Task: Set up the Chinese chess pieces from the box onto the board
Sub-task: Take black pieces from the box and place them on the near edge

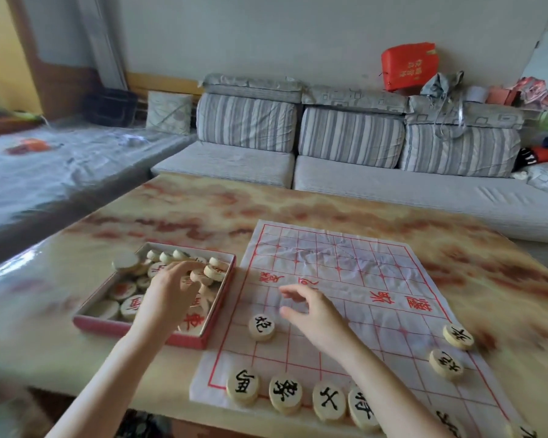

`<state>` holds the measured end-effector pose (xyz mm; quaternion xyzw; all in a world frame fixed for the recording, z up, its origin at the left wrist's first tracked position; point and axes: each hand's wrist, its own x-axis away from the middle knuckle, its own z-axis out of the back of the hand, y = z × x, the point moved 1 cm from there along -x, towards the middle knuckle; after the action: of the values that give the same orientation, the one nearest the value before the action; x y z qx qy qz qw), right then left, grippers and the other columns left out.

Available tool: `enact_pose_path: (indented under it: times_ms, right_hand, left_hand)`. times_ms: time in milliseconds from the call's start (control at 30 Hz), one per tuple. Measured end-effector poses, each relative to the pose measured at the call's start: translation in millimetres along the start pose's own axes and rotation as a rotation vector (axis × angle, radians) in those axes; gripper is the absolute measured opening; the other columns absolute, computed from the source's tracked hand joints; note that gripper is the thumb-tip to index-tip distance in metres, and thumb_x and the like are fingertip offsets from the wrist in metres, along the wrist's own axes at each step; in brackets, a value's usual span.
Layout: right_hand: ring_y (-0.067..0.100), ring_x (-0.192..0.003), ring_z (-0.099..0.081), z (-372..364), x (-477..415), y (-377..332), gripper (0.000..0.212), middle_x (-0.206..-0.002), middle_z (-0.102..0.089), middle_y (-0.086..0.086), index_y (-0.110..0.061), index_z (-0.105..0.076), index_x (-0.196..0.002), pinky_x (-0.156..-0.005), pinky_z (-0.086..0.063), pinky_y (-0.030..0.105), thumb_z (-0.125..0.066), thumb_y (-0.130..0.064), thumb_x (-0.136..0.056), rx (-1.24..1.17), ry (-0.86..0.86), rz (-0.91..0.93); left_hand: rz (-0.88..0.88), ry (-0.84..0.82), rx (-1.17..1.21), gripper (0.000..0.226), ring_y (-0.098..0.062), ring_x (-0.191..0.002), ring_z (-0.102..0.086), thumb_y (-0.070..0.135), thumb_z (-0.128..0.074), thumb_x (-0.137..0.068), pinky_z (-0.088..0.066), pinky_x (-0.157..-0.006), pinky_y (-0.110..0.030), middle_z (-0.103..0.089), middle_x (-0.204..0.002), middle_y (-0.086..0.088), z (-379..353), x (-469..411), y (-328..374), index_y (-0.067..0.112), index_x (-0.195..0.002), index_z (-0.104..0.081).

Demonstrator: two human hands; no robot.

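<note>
Centre left, the box [124, 327] holds most pieces; the left hand [171, 295] reaches among them, grip unclear. The right hand [312, 314] hovers slack and empty over the board [345, 257], where only some black pieces [261, 327] stand, lower frame

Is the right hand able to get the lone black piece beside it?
Probably yes. The right hand hovers open over the board, the lone black piece lies just to its left, with nothing between them.

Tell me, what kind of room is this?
Probably a home living room: a grey sofa with striped cushions stands behind a marbled low table, where a paper chess board lies.
</note>
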<state>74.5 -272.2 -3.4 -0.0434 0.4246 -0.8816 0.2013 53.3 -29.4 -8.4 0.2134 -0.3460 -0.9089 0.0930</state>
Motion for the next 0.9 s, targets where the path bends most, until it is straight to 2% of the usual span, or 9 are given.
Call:
enact_pose_path:
  times_ms: [67, 200, 300, 367, 533, 633, 700, 800, 900]
  right_hand:
    - [0.001, -0.114, -0.045, -18, -16, -13, 0.038, -0.127, -0.054, -0.007, -0.022, -0.051, -0.128, -0.092, -0.029, 0.011, -0.056, -0.02, -0.091, 0.01, -0.039, 0.019]
    - [0.012, -0.12, -0.049, -48, -47, -36, 0.038, -0.125, -0.059, -0.001, -0.018, -0.055, -0.125, -0.098, -0.033, 0.018, -0.059, -0.018, -0.088, 0.027, -0.042, 0.07]
    - [0.017, -0.123, -0.046, -66, -69, -52, 0.04, -0.129, -0.058, 0.002, -0.018, -0.055, -0.127, -0.095, -0.032, 0.018, -0.058, -0.018, -0.087, 0.054, -0.063, 0.088]
    - [0.02, -0.125, -0.046, -77, -85, -60, 0.042, -0.129, -0.057, 0.004, -0.019, -0.053, -0.128, -0.101, -0.035, 0.023, -0.057, -0.019, -0.087, 0.052, -0.076, 0.092]
    - [0.016, -0.112, -0.05, -111, -132, -75, 0.051, -0.14, -0.047, 0.007, -0.026, -0.034, -0.142, -0.107, -0.035, 0.04, -0.047, -0.033, -0.093, 0.053, -0.106, 0.065]
    - [0.025, -0.136, -0.032, -130, -154, -82, 0.05, -0.149, -0.035, 0.008, -0.026, -0.027, -0.145, -0.114, -0.025, 0.04, -0.039, -0.034, -0.097, 0.092, -0.144, 0.046]
    - [0.023, -0.142, -0.021, -141, -163, -83, 0.047, -0.153, -0.027, 0.004, -0.02, -0.026, -0.146, -0.116, -0.019, 0.038, -0.035, -0.028, -0.1, 0.155, -0.186, 0.058]
    - [0.027, -0.138, -0.025, -150, -169, -79, 0.043, -0.15, -0.033, 0.007, -0.018, -0.033, -0.143, -0.113, -0.021, 0.037, -0.034, -0.018, -0.1, 0.219, -0.191, 0.085]
    - [0.027, -0.127, -0.039, -149, -167, -74, 0.036, -0.136, -0.045, 0.008, -0.02, -0.046, -0.133, -0.101, -0.034, 0.036, -0.038, -0.014, -0.098, 0.15, -0.13, 0.06]
  left_hand:
    - [0.008, 0.032, -0.022, 0.034, -0.023, -0.111, -0.055, 0.007, -0.061, -0.081, -0.045, -0.096, -0.037, -0.06, -0.122, -0.006, 7, -6, -17, 0.019, -0.113, -0.063]
    - [0.013, 0.067, -0.108, 0.04, -0.027, -0.112, -0.052, 0.006, -0.063, -0.079, -0.042, -0.095, -0.036, -0.056, -0.124, -0.01, 16, -19, -37, 0.014, -0.118, -0.06]
    - [0.02, 0.081, -0.144, 0.045, -0.028, -0.116, -0.049, 0.008, -0.061, -0.08, -0.041, -0.097, -0.04, -0.053, -0.13, -0.009, 17, -32, -46, 0.014, -0.124, -0.055]
    - [-0.002, 0.085, -0.153, 0.044, -0.028, -0.119, -0.048, 0.008, -0.06, -0.081, -0.038, -0.1, -0.04, -0.052, -0.131, -0.008, 16, -41, -51, 0.013, -0.125, -0.054]
    - [-0.034, 0.074, -0.198, 0.043, -0.027, -0.12, -0.049, 0.013, -0.061, -0.083, -0.039, -0.102, -0.042, -0.054, -0.13, -0.009, 12, -61, -67, 0.011, -0.126, -0.055]
    - [-0.03, -0.003, -0.226, 0.038, -0.028, -0.119, -0.05, 0.018, -0.061, -0.083, -0.04, -0.099, -0.041, -0.059, -0.125, -0.011, 11, -72, -74, 0.011, -0.121, -0.059]
    - [-0.037, -0.037, -0.25, 0.033, -0.028, -0.116, -0.051, 0.024, -0.061, -0.084, -0.041, -0.095, -0.038, -0.063, -0.118, -0.011, 10, -76, -78, 0.013, -0.115, -0.064]
    - [-0.048, 0.013, -0.213, 0.03, -0.025, -0.107, -0.056, 0.029, -0.067, -0.079, -0.044, -0.088, -0.036, -0.068, -0.108, -0.008, 9, -75, -84, 0.015, -0.106, -0.068]
    - [-0.027, 0.074, -0.13, 0.031, -0.026, -0.095, -0.059, 0.027, -0.075, -0.071, -0.046, -0.08, -0.036, -0.069, -0.097, -0.009, 10, -70, -85, 0.01, -0.097, -0.07]
